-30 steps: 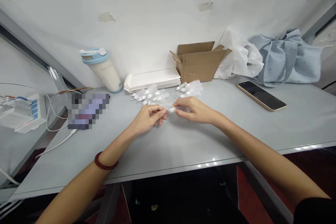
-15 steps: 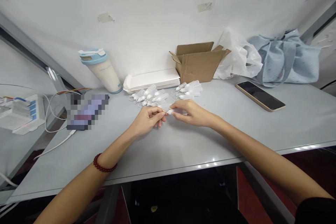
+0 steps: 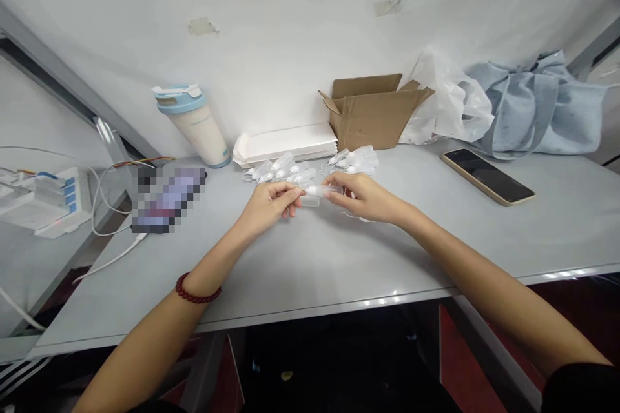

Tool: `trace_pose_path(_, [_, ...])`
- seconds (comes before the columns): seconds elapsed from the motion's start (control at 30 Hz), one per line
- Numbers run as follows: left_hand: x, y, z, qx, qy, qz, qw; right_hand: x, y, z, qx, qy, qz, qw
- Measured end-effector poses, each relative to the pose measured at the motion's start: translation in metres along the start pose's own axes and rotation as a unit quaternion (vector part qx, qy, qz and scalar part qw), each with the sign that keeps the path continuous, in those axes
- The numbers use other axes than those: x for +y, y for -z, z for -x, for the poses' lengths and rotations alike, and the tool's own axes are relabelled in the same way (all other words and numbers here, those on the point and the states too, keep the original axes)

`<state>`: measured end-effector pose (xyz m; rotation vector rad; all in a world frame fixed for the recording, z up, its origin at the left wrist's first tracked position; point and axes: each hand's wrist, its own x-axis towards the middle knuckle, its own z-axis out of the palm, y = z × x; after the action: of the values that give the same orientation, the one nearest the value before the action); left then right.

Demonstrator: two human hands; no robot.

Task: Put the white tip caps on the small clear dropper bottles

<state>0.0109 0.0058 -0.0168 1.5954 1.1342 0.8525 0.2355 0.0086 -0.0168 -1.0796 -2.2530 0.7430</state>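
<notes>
My right hand (image 3: 365,197) holds a small translucent plastic bottle (image 3: 317,191) lengthwise between thumb and fingers, its narrow white end pointing left. At that end, the thumb and fingertips of my left hand (image 3: 277,200) are pinched together on the tip; the detail there is too small to make out. Just under the bottle shows another translucent piece (image 3: 310,202), partly hidden. A pile of similar bottles (image 3: 281,166) with thin white loops lies behind my left hand. A second group of bottles (image 3: 358,158) lies behind my right hand.
White flat boxes (image 3: 285,142) and an open cardboard box (image 3: 372,119) stand along the wall. A tumbler (image 3: 198,132) and a pixelated phone (image 3: 169,200) are on the left. At right lie another phone (image 3: 487,175), a plastic bag (image 3: 448,103) and a blue cloth bag (image 3: 547,106).
Both hands have risen slightly with the bottle, and more of its translucent body shows between them. A thin white strand now shows under my right hand. The view has shifted slightly.
</notes>
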Motion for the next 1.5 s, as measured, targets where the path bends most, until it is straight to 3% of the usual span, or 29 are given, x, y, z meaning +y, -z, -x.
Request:
trace_pose_path(0.2, [0.001,0.003,0.000,0.027,0.005,-0.008,1.000,-0.001,0.003,0.000,0.009,-0.003,-0.024,1.000])
trace_pose_path(0.8, [0.006,-0.004,0.006,0.006,0.006,-0.041,0.999,0.011,-0.019,0.001,0.014,0.057,0.067,0.996])
trace_pose_path(1.1, [0.002,-0.007,0.005,0.004,0.079,0.037,0.996,0.012,-0.021,0.001,0.008,0.061,0.073,0.995])
trace_pose_path(1.33, [-0.005,-0.002,0.000,-0.014,0.177,0.117,0.977,0.013,-0.018,-0.002,0.003,0.066,0.078,0.995])
trace_pose_path(1.5, [-0.004,0.001,0.000,-0.036,0.152,0.078,0.985,0.009,-0.016,-0.002,-0.007,0.035,0.075,0.997])
